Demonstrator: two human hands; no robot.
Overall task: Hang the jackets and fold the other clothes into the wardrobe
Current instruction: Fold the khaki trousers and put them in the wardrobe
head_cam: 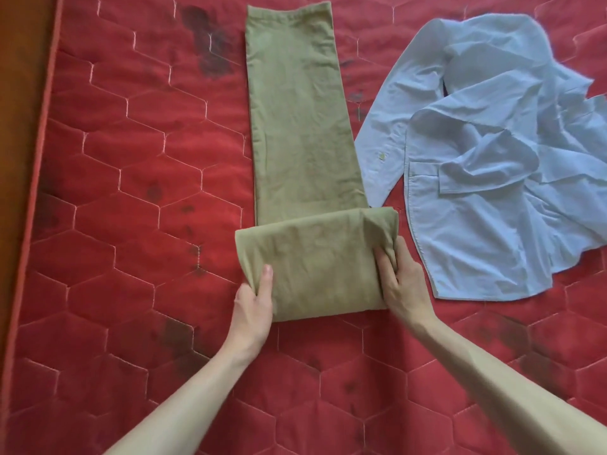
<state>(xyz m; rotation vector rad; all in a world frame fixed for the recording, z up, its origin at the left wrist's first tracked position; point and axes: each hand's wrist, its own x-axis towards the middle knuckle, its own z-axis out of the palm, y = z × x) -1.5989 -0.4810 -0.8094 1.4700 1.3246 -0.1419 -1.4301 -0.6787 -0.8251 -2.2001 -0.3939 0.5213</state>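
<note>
The left hand (254, 298) has its thumb laid on top of the folded near end of the olive trousers (295, 126) at the left edge, with the other fingers tucked under the cloth, so it pinches that edge. The right hand (405, 280) grips the right edge of the same fold, fingers curled onto the top of the fabric and bunching it slightly at the corner. Between the two hands the near part of the trousers is doubled over into a thick block, and the rest of the legs runs flat and straight away toward the far side. Everything lies on a red quilted mattress (131, 192) with hexagon stitching and dark stains. Just right of the trousers, touching their right edge, a light blue shirt (492, 175) lies crumpled and spread out. A wooden strip (16, 126) borders the mattress on the far left.
</note>
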